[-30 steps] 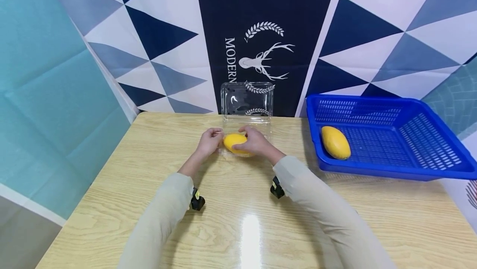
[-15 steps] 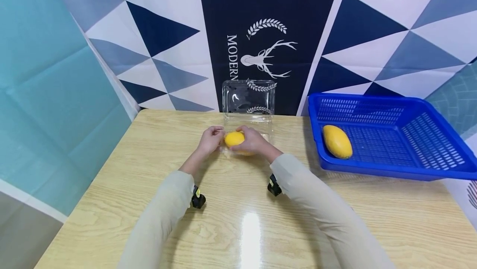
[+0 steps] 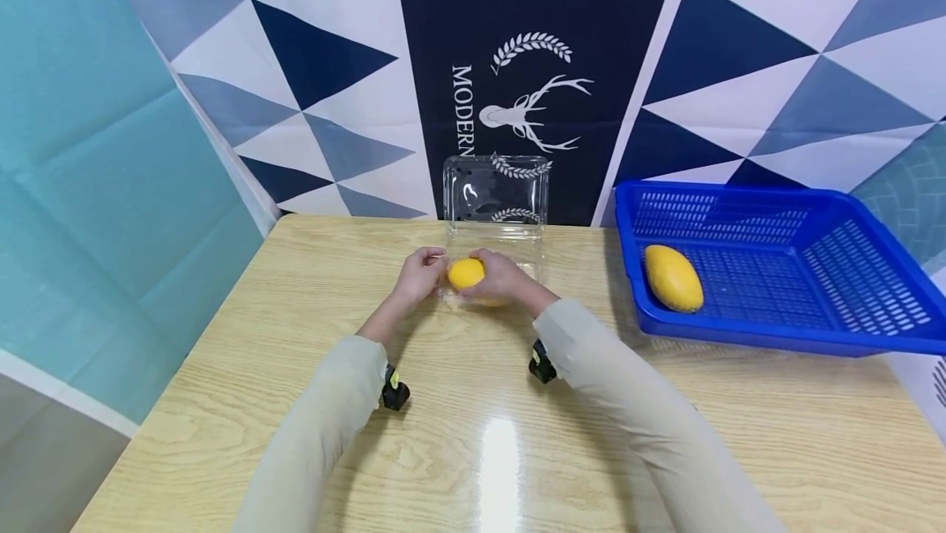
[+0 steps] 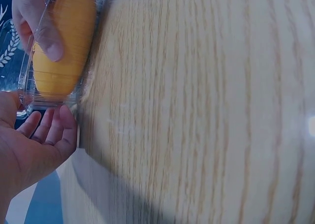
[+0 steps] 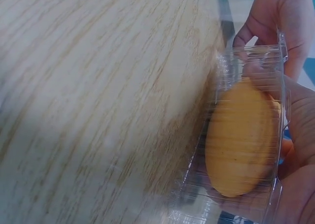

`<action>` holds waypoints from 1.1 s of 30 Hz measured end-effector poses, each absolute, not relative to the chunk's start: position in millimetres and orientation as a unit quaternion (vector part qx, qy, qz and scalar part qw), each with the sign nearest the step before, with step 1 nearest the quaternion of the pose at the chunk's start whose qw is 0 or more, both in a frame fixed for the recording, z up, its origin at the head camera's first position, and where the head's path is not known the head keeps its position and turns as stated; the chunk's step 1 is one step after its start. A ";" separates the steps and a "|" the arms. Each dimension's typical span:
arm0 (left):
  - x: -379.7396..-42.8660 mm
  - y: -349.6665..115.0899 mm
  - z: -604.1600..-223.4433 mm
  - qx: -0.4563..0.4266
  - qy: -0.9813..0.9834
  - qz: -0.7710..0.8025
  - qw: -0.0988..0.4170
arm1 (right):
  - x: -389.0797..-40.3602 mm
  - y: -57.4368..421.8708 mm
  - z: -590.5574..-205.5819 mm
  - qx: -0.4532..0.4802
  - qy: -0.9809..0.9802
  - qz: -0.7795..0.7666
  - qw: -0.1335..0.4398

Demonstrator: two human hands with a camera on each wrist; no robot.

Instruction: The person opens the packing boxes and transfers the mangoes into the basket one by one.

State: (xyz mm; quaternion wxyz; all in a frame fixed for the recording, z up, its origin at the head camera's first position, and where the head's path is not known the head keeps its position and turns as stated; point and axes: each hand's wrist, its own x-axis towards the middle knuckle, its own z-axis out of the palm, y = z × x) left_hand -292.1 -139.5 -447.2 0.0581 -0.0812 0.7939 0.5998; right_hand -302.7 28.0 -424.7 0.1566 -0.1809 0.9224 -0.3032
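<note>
A clear plastic clamshell box (image 3: 529, 252) stands at the table's back edge, its lid raised against the wall. My right hand (image 3: 504, 277) reaches over it and grips a yellow mango (image 3: 466, 273) inside, thumb along the near side. More yellow shows below that hand; whether it is a second mango I cannot tell. At the box's left end my left hand (image 3: 420, 277) pinches the wall, thumb by the rim and fingers curled outside, as the left wrist view shows. Through the ribbed front wall, a mango (image 5: 241, 140) appears lengthwise in the right wrist view.
A blue slatted basket (image 3: 739, 337) stands on the right of the table, with another mango (image 3: 673, 278) at its left end. A patterned cloth wall (image 3: 332, 48) rises directly behind the wooden table (image 3: 451, 434).
Within the box, the mango under my right hand has turned slightly, showing a rounder end. The right hand has shifted slightly left. My left hand keeps its place at the box's left end.
</note>
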 end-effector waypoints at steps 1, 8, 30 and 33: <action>-292.1 -139.7 -447.0 -0.082 0.793 0.600 0.059 | -302.4 27.6 -424.2 -0.182 0.922 -0.304 0.155; -291.0 -139.9 -445.6 -0.085 0.794 0.599 0.056 | -300.3 27.1 -423.0 -0.183 0.924 -0.304 0.142; -288.4 -136.9 -443.6 -0.084 0.794 0.600 0.046 | -299.4 37.2 -408.3 -0.182 0.928 -0.307 0.102; -287.1 -136.9 -444.5 -0.083 0.791 0.605 0.044 | -299.3 39.2 -405.7 -0.180 0.930 -0.303 0.098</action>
